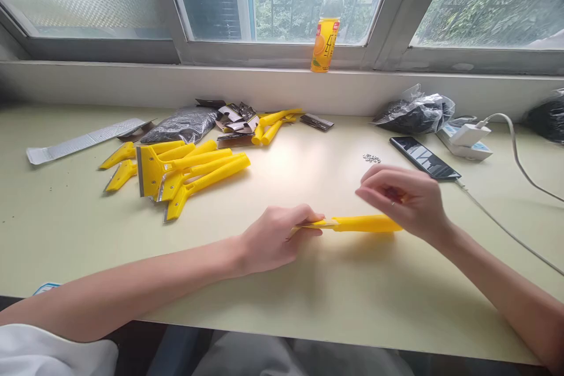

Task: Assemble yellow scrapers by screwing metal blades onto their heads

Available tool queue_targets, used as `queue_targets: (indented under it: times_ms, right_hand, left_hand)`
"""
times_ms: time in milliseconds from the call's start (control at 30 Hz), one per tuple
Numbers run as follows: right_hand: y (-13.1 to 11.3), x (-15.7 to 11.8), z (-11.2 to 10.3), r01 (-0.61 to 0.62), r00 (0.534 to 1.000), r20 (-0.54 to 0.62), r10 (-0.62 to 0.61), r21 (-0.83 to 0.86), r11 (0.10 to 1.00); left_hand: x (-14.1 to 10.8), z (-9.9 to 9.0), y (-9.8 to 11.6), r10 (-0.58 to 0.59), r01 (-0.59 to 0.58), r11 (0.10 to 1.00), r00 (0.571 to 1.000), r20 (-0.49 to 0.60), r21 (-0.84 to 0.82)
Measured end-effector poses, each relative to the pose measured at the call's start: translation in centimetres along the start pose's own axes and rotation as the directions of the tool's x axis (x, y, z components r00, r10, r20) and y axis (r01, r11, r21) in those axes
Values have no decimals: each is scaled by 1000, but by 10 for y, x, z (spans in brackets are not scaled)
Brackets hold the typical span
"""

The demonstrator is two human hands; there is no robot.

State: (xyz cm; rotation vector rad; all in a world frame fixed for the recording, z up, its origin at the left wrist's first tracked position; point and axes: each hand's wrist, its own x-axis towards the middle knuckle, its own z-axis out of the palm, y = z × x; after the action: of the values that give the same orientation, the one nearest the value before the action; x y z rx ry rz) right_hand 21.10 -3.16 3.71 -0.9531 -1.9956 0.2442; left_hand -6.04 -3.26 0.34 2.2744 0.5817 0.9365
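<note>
Orange-capped bottle [326,38], cabled black phone [423,157].

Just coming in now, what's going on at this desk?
A person is working on a yellow scraper with bare hands. The left hand holds it by the head end, while the curled right hand is by the handle's far end; whether it holds anything is unclear. More yellow scrapers lie piled on the left of the desk, and small metal pieces lie beyond the right hand.
</note>
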Motion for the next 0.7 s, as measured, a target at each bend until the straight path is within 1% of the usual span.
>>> queue_targets:
  times_ms: [33, 67, 100, 133, 200, 233, 267, 300, 367, 433, 567, 633, 700]
  right_hand:
    - [15, -1, -8, -63, 987, -152, 48, -96, 993]
    - [32, -3, -17, -144, 957, -277, 86, -198, 970]
    - [50, -5, -25, -210, 932, -346, 105, -284, 935]
    - [70, -8, -32, -256, 920, -373, 118, -344, 903]
    - [105, -15, -41, -289, 940, -289, 181, -393, 873]
    - [119, -17, -43, -303, 942, -265, 205, -413, 859]
    - [131, -20, -44, -318, 934, -292, 205, -426, 847]
    - [139, -21, -44, -315, 937, -285, 203, -435, 844]
    - [149, -22, -41, -279, 952, -246, 181, -456, 845]
    - [150, -21, -38, -252, 966, -184, 184, -485, 837]
    - [147, -17, -35, -270, 962, -123, 244, -557, 786]
    - [146, -15, -34, -277, 959, -111, 262, -578, 767]
    - [146, -14, -34, -291, 953, -109, 282, -588, 755]
  left_hand:
    - [0, 0, -2, 51, -51, 998, 999, -6, 23]
    - [0, 0, -4, 114, -114, 992, 993, -4, 48]
    - [0, 0, -5, 185, -184, 980, 983, 1, 75]
    - [1, 1, -6, 256, -256, 961, 967, 8, 102]
    - [2, 1, -7, 391, -389, 907, 920, 20, 159]
    - [2, 1, -6, 443, -440, 878, 896, 31, 189]
    - [2, 1, -6, 483, -480, 850, 875, 43, 219]
    - [3, 1, -5, 512, -509, 824, 857, 56, 250]
    - [3, 1, -3, 545, -541, 785, 835, 77, 302]
    - [4, 2, 0, 561, -556, 759, 823, 95, 340]
    - [5, 2, 1, 585, -581, 718, 802, 121, 383]
    - [5, 3, 1, 585, -582, 709, 801, 127, 398]
    - [5, 3, 1, 573, -573, 713, 809, 135, 404]
